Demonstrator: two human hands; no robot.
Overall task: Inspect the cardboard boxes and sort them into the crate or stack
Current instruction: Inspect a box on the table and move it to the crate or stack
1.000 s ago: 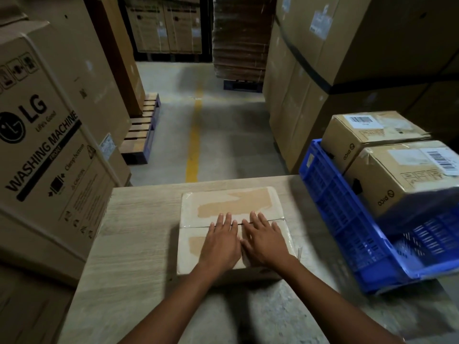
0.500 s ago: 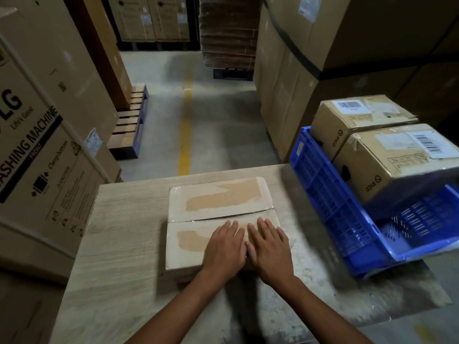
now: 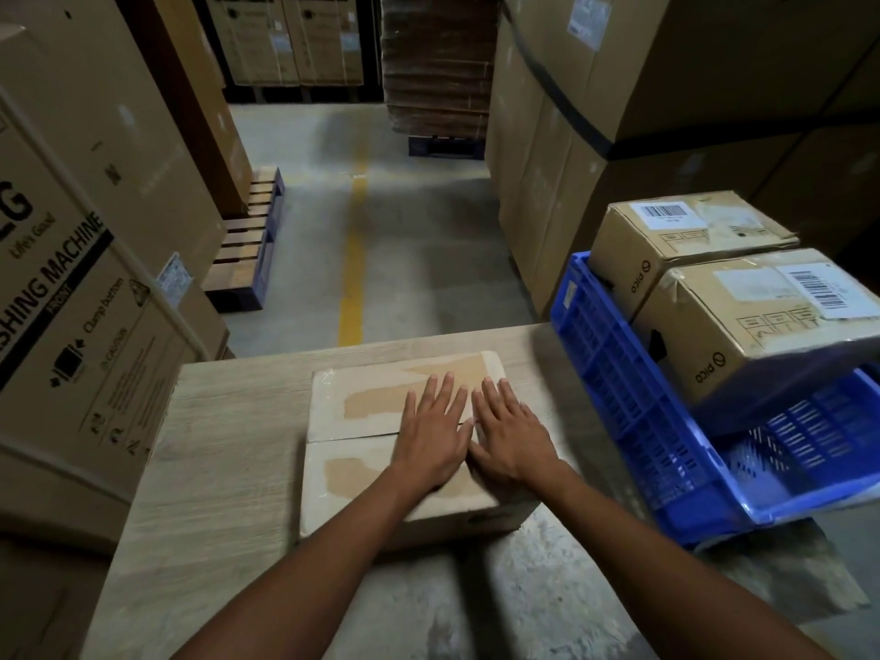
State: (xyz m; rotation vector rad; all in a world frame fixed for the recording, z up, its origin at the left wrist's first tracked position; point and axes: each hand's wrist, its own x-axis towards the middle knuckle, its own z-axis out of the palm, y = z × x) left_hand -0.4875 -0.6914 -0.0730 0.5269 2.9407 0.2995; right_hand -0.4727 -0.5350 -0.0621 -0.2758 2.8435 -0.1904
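Floor: hands first. Left hand (image 3: 431, 435) and right hand (image 3: 512, 440) lie palm-down side by side on top of the cardboard box (image 3: 362, 473), thumbs nearly touching. Fingers are straight, the left's lightly fanned, the right's closer together. Nothing is pinched and nothing curls round an edge.

Lead: where's the box?

Floor: on the wooden table (image 3: 214, 469), right of centre, long side toward me. Both hands span the seam between the two top flaps. Both flaps show torn brown patches, and there's glossy clear tape at the corners.

Lead: handling?

Floor: my guess is stiff corrugated, wide and shallow, so it won't sag. Can't tell the weight from here. The taped top may be slick, so don't lift from above. Take the two short sides low, fingers under the bottom edges.

Lead: destination?

Floor: blue crate (image 3: 619, 373) sits just right of the box at the table's edge. It already holds a nearer taped box (image 3: 762, 326) and a farther taped box (image 3: 681, 235), both barcoded. Open room is at the near end only, so a tight fit, I'd judge. Beyond: washing machine carton (image 3: 71, 302) on the left, pallet (image 3: 247, 250), yellow floor line (image 3: 355, 259).
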